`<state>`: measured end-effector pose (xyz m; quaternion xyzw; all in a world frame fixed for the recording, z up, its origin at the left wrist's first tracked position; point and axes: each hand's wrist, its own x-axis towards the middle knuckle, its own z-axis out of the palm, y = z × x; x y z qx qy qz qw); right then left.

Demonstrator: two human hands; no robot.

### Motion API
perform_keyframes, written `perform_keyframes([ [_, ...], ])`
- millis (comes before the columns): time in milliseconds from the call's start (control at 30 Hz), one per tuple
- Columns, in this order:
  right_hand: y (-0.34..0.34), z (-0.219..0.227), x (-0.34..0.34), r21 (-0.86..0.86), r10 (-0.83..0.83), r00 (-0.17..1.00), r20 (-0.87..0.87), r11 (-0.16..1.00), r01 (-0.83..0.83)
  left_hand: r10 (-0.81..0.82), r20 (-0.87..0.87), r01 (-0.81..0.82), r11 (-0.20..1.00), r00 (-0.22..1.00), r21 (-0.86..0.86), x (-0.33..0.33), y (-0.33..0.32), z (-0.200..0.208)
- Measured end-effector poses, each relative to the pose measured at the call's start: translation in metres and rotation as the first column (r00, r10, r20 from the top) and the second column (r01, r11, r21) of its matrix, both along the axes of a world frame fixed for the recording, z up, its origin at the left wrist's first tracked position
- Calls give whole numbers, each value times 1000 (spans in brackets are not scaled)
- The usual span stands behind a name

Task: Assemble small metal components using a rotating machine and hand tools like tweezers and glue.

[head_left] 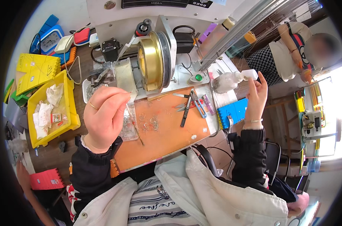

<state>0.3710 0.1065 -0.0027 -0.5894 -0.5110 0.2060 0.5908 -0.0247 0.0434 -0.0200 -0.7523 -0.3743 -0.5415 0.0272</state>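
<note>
My left hand [105,115] is raised over the left part of the orange work board [167,132]. Its thumb and forefinger pinch together; a tiny tip shows at them, too small to name. My right hand [257,96] is up at the right, fingers apart, beside the white nozzle of a clear bottle [225,83]. I can make out nothing in it. Small curved metal pieces [152,123], like hooks, lie scattered on the board. Part of a clear tray [129,130] shows below my left hand. Blue-handled snips [198,103] and a black-handled tool [185,112] lie farther back.
A gold wheel [150,62] on a machine stands behind the board, with a green button [198,77] to its right. At the left is a yellow bin [71,113] holding white crumpled pieces. A blue toothed board [233,112] lies at the right; another person [287,56] is beyond.
</note>
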Motion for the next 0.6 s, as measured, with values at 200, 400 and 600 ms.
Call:
perform_keyframes([
  [200,31,-16,17,18,-24,966,256,1000,20,-13,-4,13,999,1000,-51,-5,-3,-2],
  [400,-16,34,-23,480,8,976,-218,872,100,-11,289,114,932,957,-343,-6,-4,-18],
  [600,-47,-1,-115,455,447,852,-272,840,-295,-56,504,307,849,862,-430,6,-10,-18],
])
